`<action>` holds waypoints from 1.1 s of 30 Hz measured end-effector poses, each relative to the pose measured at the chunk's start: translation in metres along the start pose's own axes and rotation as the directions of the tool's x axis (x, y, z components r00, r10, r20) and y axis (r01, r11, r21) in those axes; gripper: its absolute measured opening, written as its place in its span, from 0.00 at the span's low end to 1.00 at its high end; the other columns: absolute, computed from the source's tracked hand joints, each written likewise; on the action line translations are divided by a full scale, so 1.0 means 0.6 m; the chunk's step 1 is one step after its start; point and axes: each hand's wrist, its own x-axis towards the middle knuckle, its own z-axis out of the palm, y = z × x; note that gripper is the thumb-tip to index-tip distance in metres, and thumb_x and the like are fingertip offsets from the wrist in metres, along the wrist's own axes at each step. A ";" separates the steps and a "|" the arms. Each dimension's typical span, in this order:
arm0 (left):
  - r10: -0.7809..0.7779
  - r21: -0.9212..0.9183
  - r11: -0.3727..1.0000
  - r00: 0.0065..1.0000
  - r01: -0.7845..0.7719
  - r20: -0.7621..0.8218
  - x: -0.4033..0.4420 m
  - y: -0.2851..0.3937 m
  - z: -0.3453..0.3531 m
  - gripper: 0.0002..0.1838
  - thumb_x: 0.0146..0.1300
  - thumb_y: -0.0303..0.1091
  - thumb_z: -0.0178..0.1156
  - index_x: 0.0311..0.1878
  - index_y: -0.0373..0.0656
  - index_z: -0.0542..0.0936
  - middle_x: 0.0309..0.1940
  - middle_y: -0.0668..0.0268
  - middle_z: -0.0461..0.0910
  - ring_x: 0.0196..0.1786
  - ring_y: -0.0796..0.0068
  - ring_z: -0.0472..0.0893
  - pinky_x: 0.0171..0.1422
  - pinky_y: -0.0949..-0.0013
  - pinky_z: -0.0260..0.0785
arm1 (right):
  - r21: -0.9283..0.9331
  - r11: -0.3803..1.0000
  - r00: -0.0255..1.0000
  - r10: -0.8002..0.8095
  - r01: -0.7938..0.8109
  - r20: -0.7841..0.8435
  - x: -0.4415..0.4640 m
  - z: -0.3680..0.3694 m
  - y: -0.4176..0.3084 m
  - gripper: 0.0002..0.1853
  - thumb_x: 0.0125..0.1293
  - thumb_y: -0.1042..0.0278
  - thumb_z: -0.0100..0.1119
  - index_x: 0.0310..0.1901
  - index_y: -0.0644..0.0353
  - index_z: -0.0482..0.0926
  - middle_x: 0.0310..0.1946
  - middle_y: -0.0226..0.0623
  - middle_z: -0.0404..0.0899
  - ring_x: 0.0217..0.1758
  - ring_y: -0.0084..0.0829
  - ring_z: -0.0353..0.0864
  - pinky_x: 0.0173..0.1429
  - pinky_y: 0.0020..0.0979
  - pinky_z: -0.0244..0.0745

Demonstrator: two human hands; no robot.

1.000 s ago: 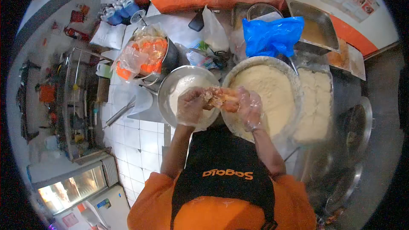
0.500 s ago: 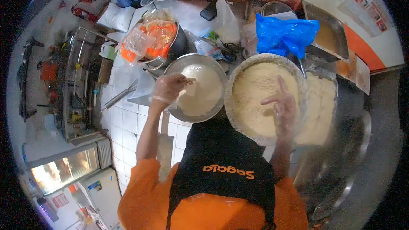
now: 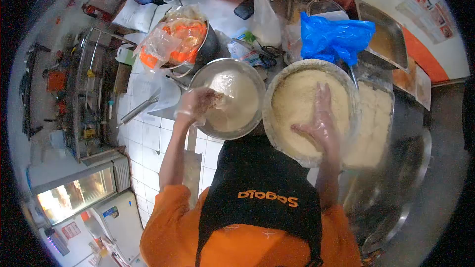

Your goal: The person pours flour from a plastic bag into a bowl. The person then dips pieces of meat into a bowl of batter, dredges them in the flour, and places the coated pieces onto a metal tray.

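My left hand (image 3: 197,104) is over the left side of a metal bowl (image 3: 194,127) of pale liquid batter (image 3: 237,111). Its fingers are pinched together at a small wet, batter-coated lump that I cannot make out. Clear film, like a thin glove, shows at that wrist. My right hand (image 3: 322,123) is spread open, thumb out to the left, on or just above the pale yellow crumbs (image 3: 294,96) in a wide round tub (image 3: 269,128). Nothing is in its fingers. Whether it touches the crumbs I cannot tell.
Behind the bowl stands a dark pot (image 3: 210,44) with orange and clear plastic bags (image 3: 170,44). A whisk (image 3: 138,110) lies at the left. A blue bag (image 3: 336,37) sits behind the tub. A tray (image 3: 373,123) of pale crumbs adjoins it at the right.
My right hand has opened from two pointing fingers to a wide spread over the crumbs. My left hand stays at the batter bowl, its fingers still pinched.
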 end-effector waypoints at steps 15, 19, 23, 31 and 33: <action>-0.157 -0.621 0.783 0.977 0.036 -0.141 -0.017 0.055 -0.003 0.09 0.62 0.24 0.67 0.44 0.30 0.86 0.33 0.59 0.88 0.34 0.74 0.87 0.40 0.69 0.82 | 0.038 0.999 0.989 0.028 -0.034 0.143 -0.002 0.070 0.052 0.43 0.50 0.64 0.75 0.70 0.57 0.68 0.69 0.55 0.67 0.75 0.53 0.62 0.79 0.43 0.57; -0.189 -0.725 0.687 0.954 -0.040 -0.231 -0.044 0.068 -0.045 0.10 0.61 0.22 0.66 0.45 0.29 0.85 0.33 0.59 0.87 0.33 0.73 0.86 0.39 0.70 0.81 | -0.107 0.991 0.996 -0.086 0.085 -0.005 -0.007 0.091 0.086 0.40 0.54 0.57 0.71 0.69 0.55 0.69 0.74 0.53 0.61 0.74 0.54 0.65 0.76 0.43 0.63; -0.290 -0.593 0.803 0.908 0.060 -0.301 -0.022 0.051 -0.003 0.09 0.62 0.25 0.67 0.43 0.30 0.86 0.31 0.60 0.87 0.34 0.75 0.86 0.39 0.72 0.81 | -0.037 0.998 0.997 -0.049 0.052 0.066 0.003 0.080 0.068 0.42 0.55 0.58 0.72 0.72 0.56 0.66 0.75 0.54 0.57 0.76 0.54 0.61 0.77 0.45 0.61; -0.324 -0.648 0.754 0.921 0.112 -0.217 -0.014 0.059 0.011 0.09 0.64 0.27 0.67 0.43 0.30 0.86 0.30 0.61 0.86 0.29 0.76 0.84 0.35 0.72 0.79 | -0.240 0.969 0.998 0.061 -0.055 0.018 0.029 0.048 -0.014 0.52 0.49 0.55 0.77 0.75 0.57 0.61 0.78 0.59 0.49 0.80 0.59 0.52 0.79 0.48 0.56; -0.383 -0.858 0.513 0.898 0.013 -0.215 -0.018 0.066 0.027 0.09 0.63 0.25 0.68 0.44 0.30 0.85 0.29 0.60 0.86 0.29 0.75 0.84 0.35 0.72 0.80 | -0.337 0.940 0.998 0.047 -0.056 -0.034 0.039 0.132 0.028 0.50 0.49 0.54 0.76 0.74 0.56 0.63 0.78 0.57 0.51 0.79 0.60 0.52 0.78 0.49 0.57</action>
